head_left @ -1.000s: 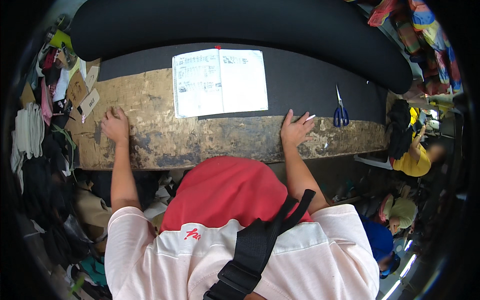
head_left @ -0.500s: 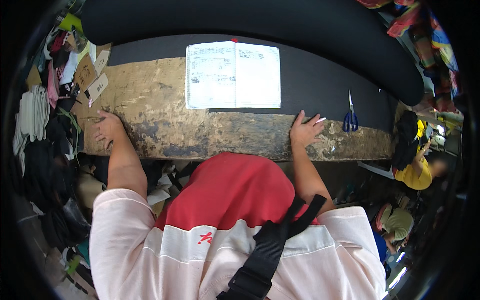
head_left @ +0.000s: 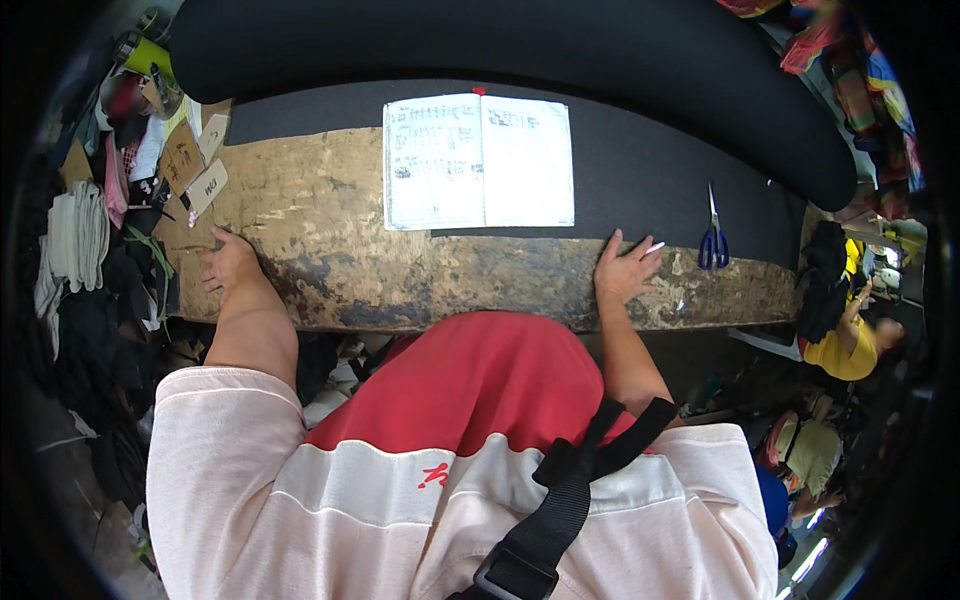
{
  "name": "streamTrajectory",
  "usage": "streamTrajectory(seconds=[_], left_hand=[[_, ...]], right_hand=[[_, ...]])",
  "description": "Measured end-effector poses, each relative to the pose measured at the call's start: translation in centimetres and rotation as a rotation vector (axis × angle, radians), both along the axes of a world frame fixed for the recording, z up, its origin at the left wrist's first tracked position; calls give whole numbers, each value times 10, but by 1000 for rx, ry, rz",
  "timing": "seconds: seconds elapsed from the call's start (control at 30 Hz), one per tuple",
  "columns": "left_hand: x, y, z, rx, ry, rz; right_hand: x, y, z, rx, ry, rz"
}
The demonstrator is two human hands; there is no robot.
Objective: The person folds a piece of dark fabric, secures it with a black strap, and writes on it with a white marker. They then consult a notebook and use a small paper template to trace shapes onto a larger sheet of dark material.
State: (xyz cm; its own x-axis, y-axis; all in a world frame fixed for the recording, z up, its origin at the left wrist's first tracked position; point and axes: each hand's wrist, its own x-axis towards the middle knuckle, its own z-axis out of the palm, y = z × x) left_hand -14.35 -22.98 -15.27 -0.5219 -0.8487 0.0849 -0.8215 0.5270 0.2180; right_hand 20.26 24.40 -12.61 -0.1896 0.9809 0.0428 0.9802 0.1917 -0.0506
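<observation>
My left hand (head_left: pixel 231 262) rests at the left end of the worn wooden table (head_left: pixel 330 270), its fingers spread with nothing seen in them. On the right, my right hand (head_left: pixel 626 270) lies on the table near its front edge, fingers stretched. A small white stick (head_left: pixel 654 248) is held between its fingers; I cannot tell whether it is chalk or a cigarette. Ahead of me, between the hands, an open notebook (head_left: pixel 530 180) with handwriting lies across the wood and a dark cloth (head_left: pixel 640 180). Scissors with blue handles (head_left: pixel 713 246) lie to the right of my right hand, points away from me.
A large black fabric roll (head_left: pixel 520 45) spans the far side of the table. Cardboard pieces (head_left: pixel 183 160), folded pale cloth (head_left: pixel 78 235) and fabric heaps crowd the left. Colourful cloth (head_left: pixel 850 85) hangs at the right. A person in yellow (head_left: pixel 843 350) is beyond the table's right end.
The view has shifted slightly, so the table, notebook and scissors appear a little lower and further right. Both hands stay in about the same places on the table.
</observation>
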Motion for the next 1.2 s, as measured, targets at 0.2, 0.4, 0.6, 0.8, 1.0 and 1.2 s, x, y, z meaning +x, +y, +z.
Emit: streamTrajectory(seconds=[0.2, 0.4, 0.6, 0.8, 1.0, 1.2], left_hand=[[2, 0, -1, 1, -5, 9], [0, 2, 1, 0, -29, 20], [1, 4, 5, 9, -52, 23], [3, 5, 7, 0, -48, 20], [2, 4, 6, 22, -41, 13], [2, 2, -1, -10, 16, 3]], right_hand=[[0, 0, 1, -7, 26, 3], [0, 0, 1, 7, 12, 10], [0, -1, 1, 19, 24, 11], [1, 0, -2, 26, 16, 13], [1, 1, -5, 33, 17, 8], [2, 1, -5, 31, -14, 6]])
